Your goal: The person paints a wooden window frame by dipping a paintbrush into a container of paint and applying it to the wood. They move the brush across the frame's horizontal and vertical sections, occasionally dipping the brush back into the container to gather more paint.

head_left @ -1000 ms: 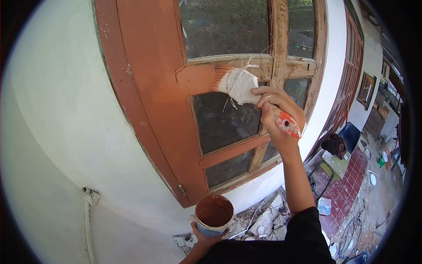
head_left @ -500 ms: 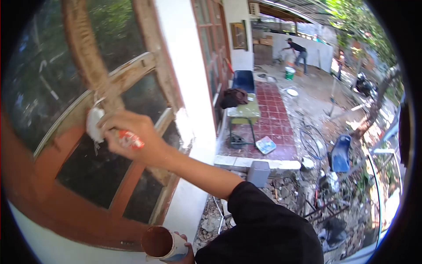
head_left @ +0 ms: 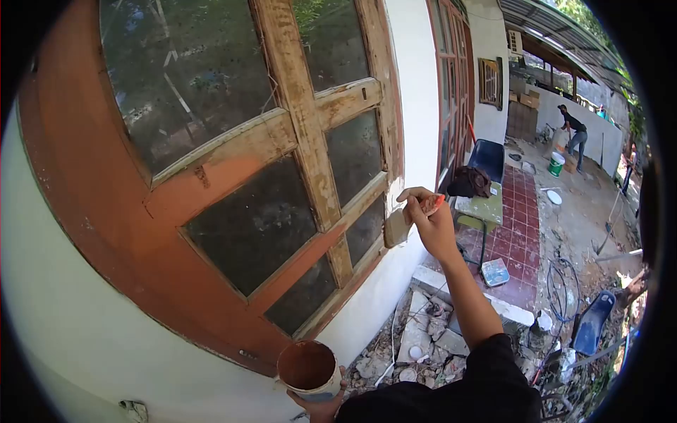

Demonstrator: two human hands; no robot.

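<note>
"In the head view, where's the brush?"
"In the right hand, fingers closed round it, in front of the white wall. It's a bit blurred; I can't quite tell if it touches."
"And the left hand?"
"Clasping the open pot, reddish-brown inside, below the wooden frame, which is part reddish-brown, part bare wood."

Right hand high; left hand seemingly curled
</note>
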